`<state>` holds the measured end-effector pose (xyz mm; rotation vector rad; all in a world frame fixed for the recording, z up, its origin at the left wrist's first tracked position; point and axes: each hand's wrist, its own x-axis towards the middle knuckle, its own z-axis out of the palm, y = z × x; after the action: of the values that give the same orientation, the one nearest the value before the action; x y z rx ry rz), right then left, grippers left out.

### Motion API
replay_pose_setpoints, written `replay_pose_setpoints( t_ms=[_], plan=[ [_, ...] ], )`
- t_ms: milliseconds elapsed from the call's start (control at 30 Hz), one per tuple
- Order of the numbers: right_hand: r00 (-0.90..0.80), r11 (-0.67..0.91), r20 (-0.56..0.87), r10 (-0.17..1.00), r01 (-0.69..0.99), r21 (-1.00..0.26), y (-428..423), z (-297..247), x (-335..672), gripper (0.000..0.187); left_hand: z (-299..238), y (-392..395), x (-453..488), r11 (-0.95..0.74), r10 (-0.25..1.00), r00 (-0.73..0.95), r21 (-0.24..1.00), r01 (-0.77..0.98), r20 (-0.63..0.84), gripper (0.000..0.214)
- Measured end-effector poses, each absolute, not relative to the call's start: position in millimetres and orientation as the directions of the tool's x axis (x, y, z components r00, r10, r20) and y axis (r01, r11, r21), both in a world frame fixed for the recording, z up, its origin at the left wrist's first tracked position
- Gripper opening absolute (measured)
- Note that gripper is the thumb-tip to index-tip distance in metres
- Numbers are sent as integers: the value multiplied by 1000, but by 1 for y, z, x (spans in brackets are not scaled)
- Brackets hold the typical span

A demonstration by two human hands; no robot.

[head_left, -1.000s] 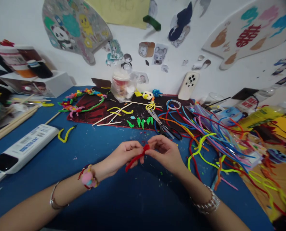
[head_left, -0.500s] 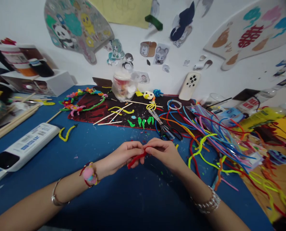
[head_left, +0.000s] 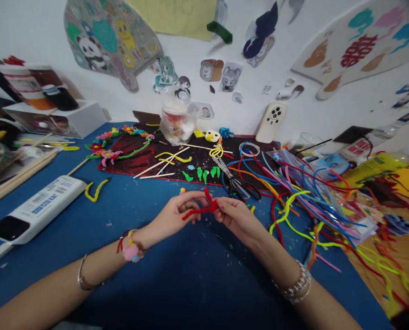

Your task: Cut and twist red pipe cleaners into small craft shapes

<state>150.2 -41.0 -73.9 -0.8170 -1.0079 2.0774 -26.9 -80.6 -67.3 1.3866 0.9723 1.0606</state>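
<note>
A bent red pipe cleaner [head_left: 209,206] with several arms is between my hands, above the blue tabletop. My right hand [head_left: 237,217] pinches it at its right side between thumb and fingers. Beside it, my left hand [head_left: 175,213] is loosely curled, its thumb and forefinger apart. One red arm runs across the left fingers and another points up near the forefinger tip; whether they touch is hard to tell. Beyond the hands lie black-handled scissors [head_left: 240,185], short green twisted pieces [head_left: 201,174] and thin wooden sticks [head_left: 156,175].
Loose coloured pipe cleaners [head_left: 314,206] are heaped on the right. A white power strip-like device [head_left: 41,208] and a yellow bent piece [head_left: 96,192] lie left. At the back are a colourful flowered ring [head_left: 122,133], a plastic-wrapped cup [head_left: 177,121] and a phone [head_left: 271,123].
My hands have drawn slightly apart. The red pipe cleaner has been turned so that its upright arm and joint show, and the left thumb has come away from the pinch.
</note>
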Motion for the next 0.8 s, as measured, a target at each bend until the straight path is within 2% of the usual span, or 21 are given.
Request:
replay_pose_setpoints(
  t_ms=[67,133,233,333,433,533,633,700,800],
  plan=[
    [-619,-542,-256,742,-331,-772,-42,-77,148,17,-68,-82,-25,-287,931,280,944,165,234,28],
    [-654,-587,-260,710,-345,-733,-45,-81,146,16,-69,-84,-23,-419,890,302,874,248,341,22],
    [-679,-615,-265,685,-343,-710,-51,-85,142,15,-75,-85,-21,-468,873,295,837,283,389,17],
    [-687,-603,-271,674,-300,-740,-54,-86,139,16,-81,-85,-21,-418,905,218,854,308,365,18],
    [-684,-502,-259,682,-180,-846,-54,-82,139,23,-82,-84,-22,-325,944,149,909,261,295,19],
    [-615,-210,-171,770,9,-978,-51,-74,142,30,-77,-82,-23,-205,975,134,950,236,177,23],
    [-471,40,-20,882,116,-992,-46,-67,146,27,-71,-82,-24,-119,988,123,973,197,96,25],
    [-441,74,21,897,103,-992,-44,-64,148,22,-70,-82,-23,-68,985,164,988,137,45,26],
    [-491,20,13,871,10,-1000,-44,-64,147,25,-71,-85,-20,-13,963,270,995,102,-15,25]
  ],
)
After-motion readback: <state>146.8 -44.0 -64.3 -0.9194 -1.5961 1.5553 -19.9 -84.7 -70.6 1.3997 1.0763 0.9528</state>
